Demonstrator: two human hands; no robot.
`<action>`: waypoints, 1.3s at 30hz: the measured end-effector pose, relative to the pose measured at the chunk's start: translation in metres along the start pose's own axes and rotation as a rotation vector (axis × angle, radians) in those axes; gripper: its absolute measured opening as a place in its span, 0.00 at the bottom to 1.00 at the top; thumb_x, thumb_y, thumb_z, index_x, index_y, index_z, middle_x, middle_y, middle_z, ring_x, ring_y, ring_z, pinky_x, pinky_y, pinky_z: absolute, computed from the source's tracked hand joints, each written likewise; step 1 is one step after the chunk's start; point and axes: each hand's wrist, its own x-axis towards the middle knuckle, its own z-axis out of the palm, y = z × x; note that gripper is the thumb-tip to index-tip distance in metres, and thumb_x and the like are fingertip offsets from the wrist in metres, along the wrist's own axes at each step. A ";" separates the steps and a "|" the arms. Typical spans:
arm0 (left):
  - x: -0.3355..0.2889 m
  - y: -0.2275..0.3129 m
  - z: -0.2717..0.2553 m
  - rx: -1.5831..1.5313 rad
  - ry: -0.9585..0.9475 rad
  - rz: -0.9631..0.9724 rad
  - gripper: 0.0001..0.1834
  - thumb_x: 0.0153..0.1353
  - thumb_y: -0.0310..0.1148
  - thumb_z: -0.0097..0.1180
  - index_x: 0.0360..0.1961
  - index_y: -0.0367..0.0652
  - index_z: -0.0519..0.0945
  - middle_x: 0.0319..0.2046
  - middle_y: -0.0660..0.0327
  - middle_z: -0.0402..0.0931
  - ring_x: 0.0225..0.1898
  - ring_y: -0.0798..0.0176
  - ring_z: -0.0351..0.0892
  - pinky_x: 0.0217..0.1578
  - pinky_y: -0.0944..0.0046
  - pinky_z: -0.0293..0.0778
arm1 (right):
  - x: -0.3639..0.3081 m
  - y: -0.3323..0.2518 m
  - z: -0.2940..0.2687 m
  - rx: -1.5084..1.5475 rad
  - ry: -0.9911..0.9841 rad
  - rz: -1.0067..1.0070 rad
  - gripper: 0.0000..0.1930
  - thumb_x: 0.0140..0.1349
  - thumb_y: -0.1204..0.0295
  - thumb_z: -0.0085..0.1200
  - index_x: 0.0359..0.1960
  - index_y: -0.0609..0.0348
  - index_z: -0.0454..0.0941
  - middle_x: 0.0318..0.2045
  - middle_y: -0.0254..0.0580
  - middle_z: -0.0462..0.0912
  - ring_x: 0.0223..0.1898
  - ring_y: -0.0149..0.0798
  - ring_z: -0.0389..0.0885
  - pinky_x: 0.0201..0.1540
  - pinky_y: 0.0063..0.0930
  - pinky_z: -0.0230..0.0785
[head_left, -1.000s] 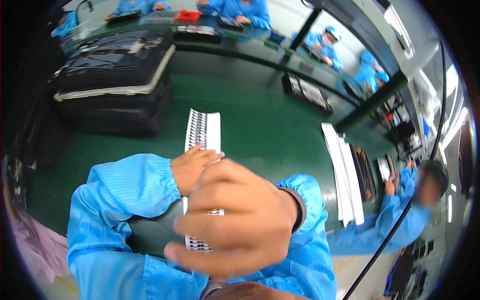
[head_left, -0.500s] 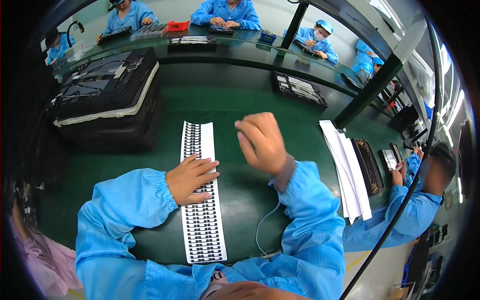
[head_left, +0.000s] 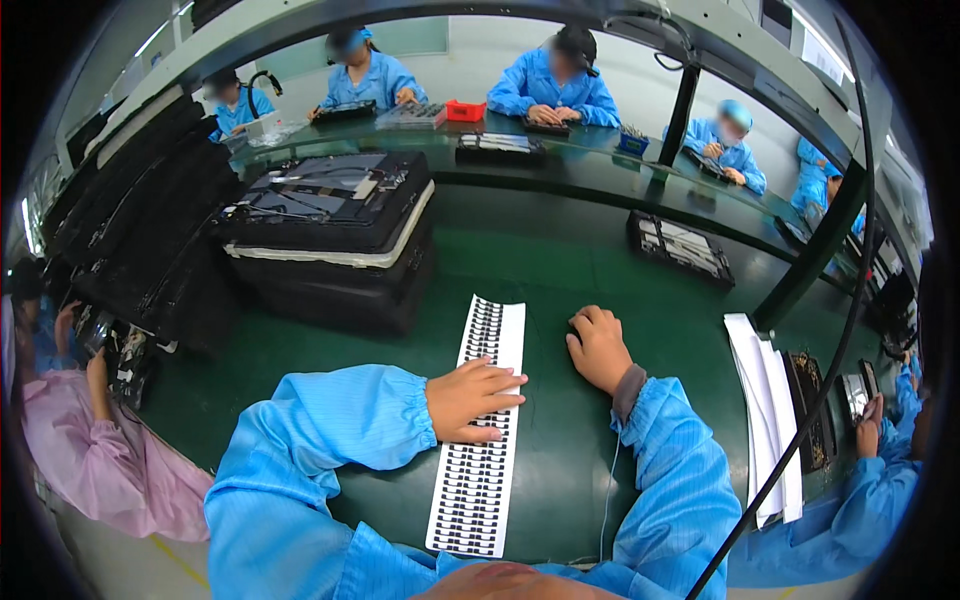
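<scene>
- Lower centre of the frame: the white strip [head_left: 473,490] lies lengthwise on the green table [head_left: 570,475].
- Left hand [head_left: 472,402], fingers apart, lies flat across it, probably to steady it.
- Right hand [head_left: 602,352] curls near it, mid-frame; whether it pinches anything, I cannot tell.

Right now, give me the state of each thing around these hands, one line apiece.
Left hand: palm down, fingers spread on the black-patterned sheet.
Right hand: fingers curled; whether it holds anything is unclear.
Black-patterned sheet: flat on the green table, partly covered.
White paper strips: lying overlapped.
Narrow dark tray: lying beside the strips.
Black stack: standing, parts on top.
Red bin: upright.
</scene>
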 end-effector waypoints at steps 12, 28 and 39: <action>0.000 -0.009 0.012 -0.040 0.076 0.073 0.29 0.49 0.46 0.51 0.50 0.39 0.67 0.56 0.46 0.56 0.57 0.47 0.55 0.57 0.44 0.45 | -0.004 0.005 0.002 0.003 -0.003 -0.054 0.10 0.45 0.76 0.52 0.32 0.64 0.72 0.37 0.48 0.71 0.40 0.50 0.68 0.43 0.39 0.60; -0.003 -0.007 0.016 -0.032 0.161 0.082 0.28 0.49 0.46 0.52 0.48 0.38 0.69 0.55 0.45 0.57 0.56 0.47 0.56 0.57 0.44 0.46 | 0.002 -0.001 -0.002 0.010 -0.090 -0.020 0.11 0.46 0.77 0.50 0.34 0.66 0.70 0.38 0.50 0.69 0.41 0.50 0.66 0.45 0.38 0.57; 0.000 -0.014 0.019 -0.053 0.179 0.114 0.28 0.49 0.47 0.51 0.48 0.39 0.69 0.55 0.46 0.58 0.56 0.47 0.56 0.57 0.45 0.45 | 0.002 -0.008 0.003 0.018 -0.075 -0.021 0.11 0.46 0.77 0.50 0.33 0.66 0.70 0.38 0.50 0.69 0.41 0.50 0.66 0.45 0.38 0.57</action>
